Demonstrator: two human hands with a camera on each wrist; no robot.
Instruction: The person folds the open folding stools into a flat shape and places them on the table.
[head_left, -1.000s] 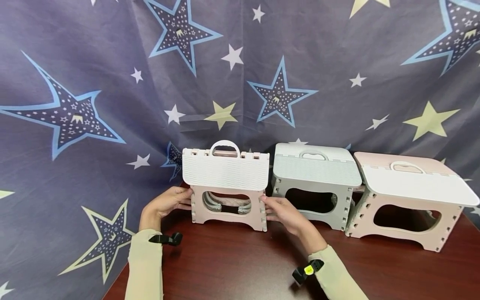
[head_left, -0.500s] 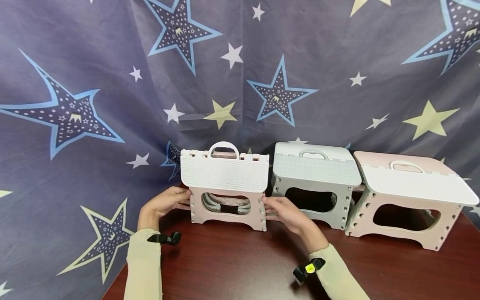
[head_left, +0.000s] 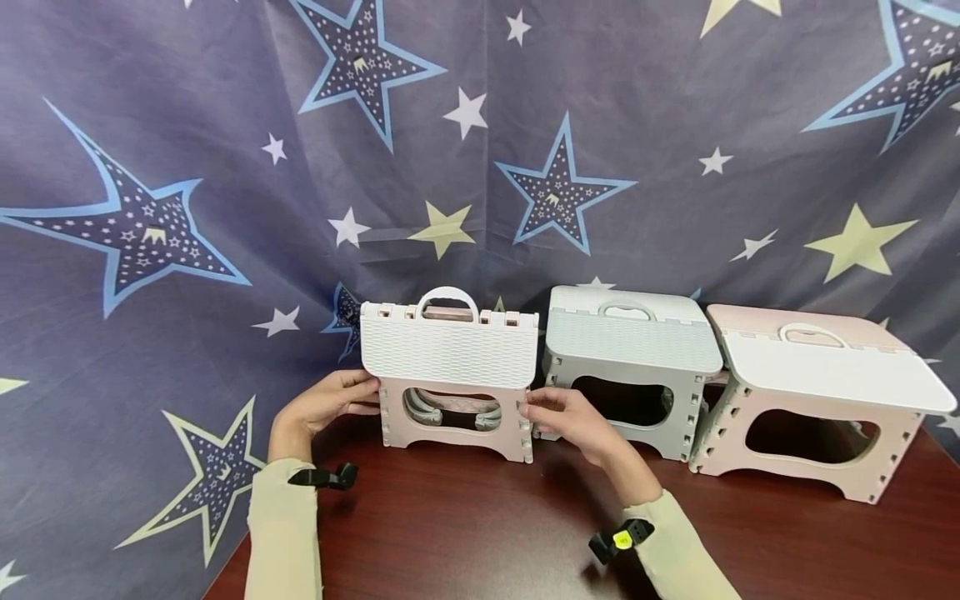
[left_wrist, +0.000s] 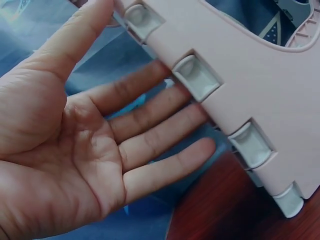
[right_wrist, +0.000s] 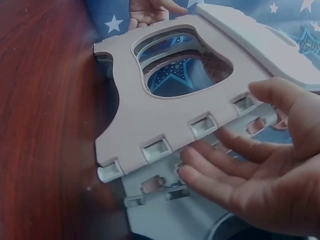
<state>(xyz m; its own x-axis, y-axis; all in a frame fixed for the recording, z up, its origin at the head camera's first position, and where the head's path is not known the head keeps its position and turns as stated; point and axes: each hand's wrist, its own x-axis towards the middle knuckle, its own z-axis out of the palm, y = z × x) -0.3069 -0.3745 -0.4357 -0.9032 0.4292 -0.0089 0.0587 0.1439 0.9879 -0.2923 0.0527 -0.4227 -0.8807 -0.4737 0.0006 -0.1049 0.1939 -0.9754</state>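
A partly folded step stool (head_left: 450,346) stands on the table at the left, its white top slanting down at the front and its white handle arched up. My left hand (head_left: 326,408) is at the left side of its pink leg panel (head_left: 455,417). In the left wrist view the fingers (left_wrist: 165,155) stretch out straight along the hinged edge, the thumb near the panel's upper corner. My right hand (head_left: 573,421) is at the opposite side. In the right wrist view its thumb (right_wrist: 272,92) lies at the panel's edge and the loosely bent fingers reach beside the hinges.
A grey-green folding stool (head_left: 630,333) stands unfolded just right of my right hand. Beyond it is a pink and white stool (head_left: 832,367), also unfolded. Behind all three hangs a star-patterned cloth (head_left: 420,192). The dark red table (head_left: 465,533) extends toward me.
The stool's white top and handle sit slightly lower in the head view. My left hand has shifted a little to the left, and the right hand's fingers have moved slightly at the panel edge.
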